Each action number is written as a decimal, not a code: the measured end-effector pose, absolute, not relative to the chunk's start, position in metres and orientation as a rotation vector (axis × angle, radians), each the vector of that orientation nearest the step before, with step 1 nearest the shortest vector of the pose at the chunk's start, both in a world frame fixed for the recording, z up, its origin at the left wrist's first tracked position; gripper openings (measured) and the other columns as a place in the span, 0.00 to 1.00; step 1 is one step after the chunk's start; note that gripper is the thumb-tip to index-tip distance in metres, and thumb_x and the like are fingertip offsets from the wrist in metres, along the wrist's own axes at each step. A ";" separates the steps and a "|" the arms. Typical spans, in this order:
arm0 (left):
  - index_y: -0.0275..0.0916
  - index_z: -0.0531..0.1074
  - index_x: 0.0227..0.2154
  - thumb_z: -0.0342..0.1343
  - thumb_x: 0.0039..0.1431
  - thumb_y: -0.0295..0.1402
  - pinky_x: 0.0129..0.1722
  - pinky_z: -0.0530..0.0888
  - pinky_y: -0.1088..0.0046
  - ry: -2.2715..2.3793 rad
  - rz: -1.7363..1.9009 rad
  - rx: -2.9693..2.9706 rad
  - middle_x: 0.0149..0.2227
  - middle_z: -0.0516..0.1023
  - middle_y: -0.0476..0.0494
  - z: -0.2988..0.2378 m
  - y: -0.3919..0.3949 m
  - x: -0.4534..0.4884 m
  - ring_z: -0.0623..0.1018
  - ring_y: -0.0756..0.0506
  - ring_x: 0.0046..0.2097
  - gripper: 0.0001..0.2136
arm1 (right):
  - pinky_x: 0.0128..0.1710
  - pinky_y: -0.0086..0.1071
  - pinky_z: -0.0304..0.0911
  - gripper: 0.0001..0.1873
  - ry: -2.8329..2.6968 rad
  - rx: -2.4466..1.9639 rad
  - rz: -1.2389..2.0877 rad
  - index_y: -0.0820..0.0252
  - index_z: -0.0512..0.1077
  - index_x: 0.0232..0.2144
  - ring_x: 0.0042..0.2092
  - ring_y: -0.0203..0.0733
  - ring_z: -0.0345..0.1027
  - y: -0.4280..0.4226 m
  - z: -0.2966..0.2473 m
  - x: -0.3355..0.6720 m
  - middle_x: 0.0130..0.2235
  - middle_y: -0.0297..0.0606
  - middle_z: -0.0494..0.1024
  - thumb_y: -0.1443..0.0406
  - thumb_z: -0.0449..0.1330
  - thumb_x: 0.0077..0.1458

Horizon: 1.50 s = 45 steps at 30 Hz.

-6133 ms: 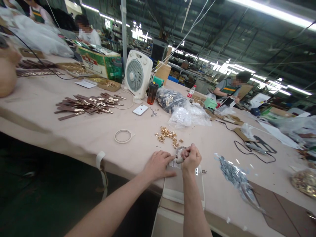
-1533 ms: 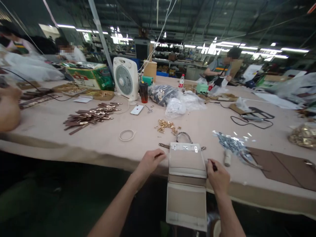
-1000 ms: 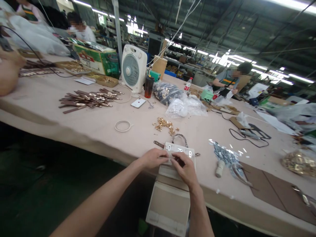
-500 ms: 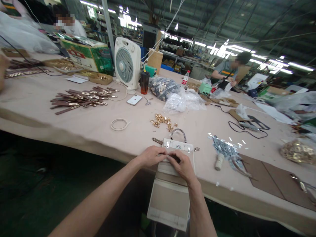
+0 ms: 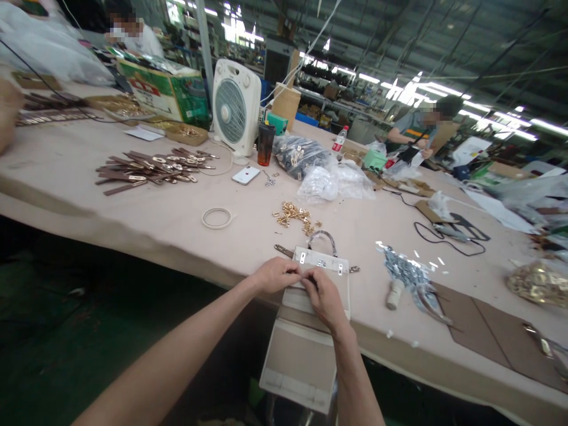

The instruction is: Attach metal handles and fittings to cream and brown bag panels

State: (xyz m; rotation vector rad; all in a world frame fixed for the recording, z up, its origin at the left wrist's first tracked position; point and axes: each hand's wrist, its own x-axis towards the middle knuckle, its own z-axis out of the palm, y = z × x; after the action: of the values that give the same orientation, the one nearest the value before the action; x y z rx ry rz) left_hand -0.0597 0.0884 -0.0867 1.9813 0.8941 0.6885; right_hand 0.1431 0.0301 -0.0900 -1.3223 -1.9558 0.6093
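Observation:
A beige handbag (image 5: 306, 349) lies over the table's near edge, its flap hanging down toward me and its handle (image 5: 322, 238) pointing away. My left hand (image 5: 277, 275) and my right hand (image 5: 322, 294) meet on the bag's upper panel, fingers pinched together on something small I cannot make out. Silver fittings (image 5: 320, 262) sit in a row just beyond my fingers. A pile of gold metal hardware (image 5: 295, 216) lies farther back.
A small pale-handled tool (image 5: 394, 294) and a bag of silver parts (image 5: 410, 275) lie to the right, with brown leather panels (image 5: 497, 334) beyond. A tape ring (image 5: 217, 218), brown straps (image 5: 146, 171), a phone (image 5: 246, 174), a fan (image 5: 235, 109) and people working sit farther off.
The right hand put the tool down to the right of the bag, then both hands came together on the bag's upper panel, where they stay pinched.

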 end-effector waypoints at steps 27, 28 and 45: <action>0.43 0.80 0.34 0.54 0.63 0.35 0.38 0.66 0.75 0.886 0.647 2.073 0.33 0.82 0.51 -0.083 0.090 -0.055 0.78 0.47 0.36 0.09 | 0.63 0.43 0.58 0.11 -1.768 -1.411 0.664 0.57 0.74 0.37 0.61 0.47 0.65 0.059 -0.065 0.268 0.53 0.44 0.73 0.58 0.57 0.67; 0.42 0.79 0.34 0.53 0.63 0.35 0.38 0.66 0.75 0.887 0.646 2.075 0.33 0.81 0.51 -0.083 0.090 -0.055 0.77 0.47 0.35 0.09 | 0.62 0.43 0.59 0.11 -1.791 -1.403 0.701 0.57 0.73 0.36 0.60 0.46 0.66 0.063 -0.065 0.267 0.53 0.44 0.73 0.58 0.57 0.67; 0.39 0.77 0.33 0.54 0.65 0.35 0.37 0.66 0.76 0.882 0.641 2.064 0.33 0.80 0.51 -0.085 0.093 -0.057 0.76 0.48 0.36 0.09 | 0.55 0.40 0.64 0.10 -1.895 -1.350 0.776 0.55 0.73 0.36 0.49 0.44 0.70 0.089 -0.074 0.268 0.46 0.40 0.77 0.57 0.58 0.65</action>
State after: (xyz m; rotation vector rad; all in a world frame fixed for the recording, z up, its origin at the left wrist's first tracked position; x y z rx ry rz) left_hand -0.0575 0.0928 -0.0847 2.0641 0.8817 0.6407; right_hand 0.2680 0.0890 -0.0735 -1.3504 -1.8951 0.7764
